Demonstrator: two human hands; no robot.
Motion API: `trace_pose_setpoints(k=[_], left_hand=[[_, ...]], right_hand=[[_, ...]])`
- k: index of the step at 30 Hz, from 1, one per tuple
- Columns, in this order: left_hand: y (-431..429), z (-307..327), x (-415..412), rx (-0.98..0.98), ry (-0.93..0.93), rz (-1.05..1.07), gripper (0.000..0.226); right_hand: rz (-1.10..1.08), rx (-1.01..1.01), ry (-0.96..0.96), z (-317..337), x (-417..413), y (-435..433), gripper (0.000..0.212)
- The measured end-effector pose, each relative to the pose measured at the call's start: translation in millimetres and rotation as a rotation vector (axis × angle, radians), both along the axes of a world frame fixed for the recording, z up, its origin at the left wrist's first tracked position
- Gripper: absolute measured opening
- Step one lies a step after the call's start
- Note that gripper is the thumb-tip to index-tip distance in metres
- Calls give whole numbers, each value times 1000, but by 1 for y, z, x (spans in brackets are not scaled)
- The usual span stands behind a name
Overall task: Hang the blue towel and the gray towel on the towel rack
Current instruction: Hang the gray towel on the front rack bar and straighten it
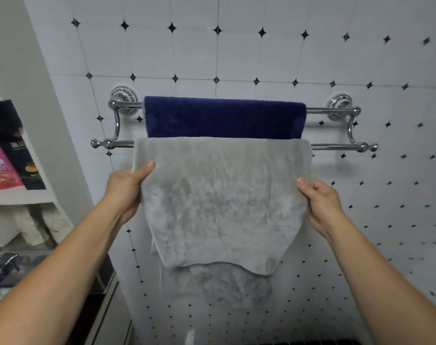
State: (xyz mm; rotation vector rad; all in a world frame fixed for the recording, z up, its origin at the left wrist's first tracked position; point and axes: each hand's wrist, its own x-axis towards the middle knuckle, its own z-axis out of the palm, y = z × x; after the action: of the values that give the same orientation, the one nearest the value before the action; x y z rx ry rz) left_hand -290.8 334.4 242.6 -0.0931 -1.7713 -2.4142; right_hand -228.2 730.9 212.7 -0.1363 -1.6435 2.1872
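A chrome double-bar towel rack (336,111) is fixed to the tiled wall. The blue towel (224,118) hangs over its rear, upper bar. The gray towel (221,200) is draped over the front, lower bar and hangs down in front of the blue one. My left hand (127,188) pinches the gray towel's left edge, thumb on the front. My right hand (321,202) grips its right edge. A back layer of the gray towel hangs lower, behind the front flap.
White wall tiles with small black diamonds (261,53) fill the background. On the left a white shelf (20,199) holds pink and black packets (2,165), with folded white cloth (20,225) below it. A dark ledge (97,282) lies at lower left.
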Motion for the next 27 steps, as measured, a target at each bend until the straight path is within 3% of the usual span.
trace_pose_setpoints(k=[8,12,17,22,27], left_hand=[[-30,-84,23,-76,-109,-79,35],[-32,-93,26,-141,-148,-84,37],[-27,-69,28,-257,-87,-127,25],[-16,-4,12,-48,40,-130,13],[-11,42,-1,-7,103,-17,9]], right_hand=[[65,82,-162,-63,32,9,34],[41,161,-232,-73,37,7,20],[11,316,-253,-62,33,1,12],[-44,250,-142,-6,17,-13,16],[-19,232,-25,39,3,-17,10]])
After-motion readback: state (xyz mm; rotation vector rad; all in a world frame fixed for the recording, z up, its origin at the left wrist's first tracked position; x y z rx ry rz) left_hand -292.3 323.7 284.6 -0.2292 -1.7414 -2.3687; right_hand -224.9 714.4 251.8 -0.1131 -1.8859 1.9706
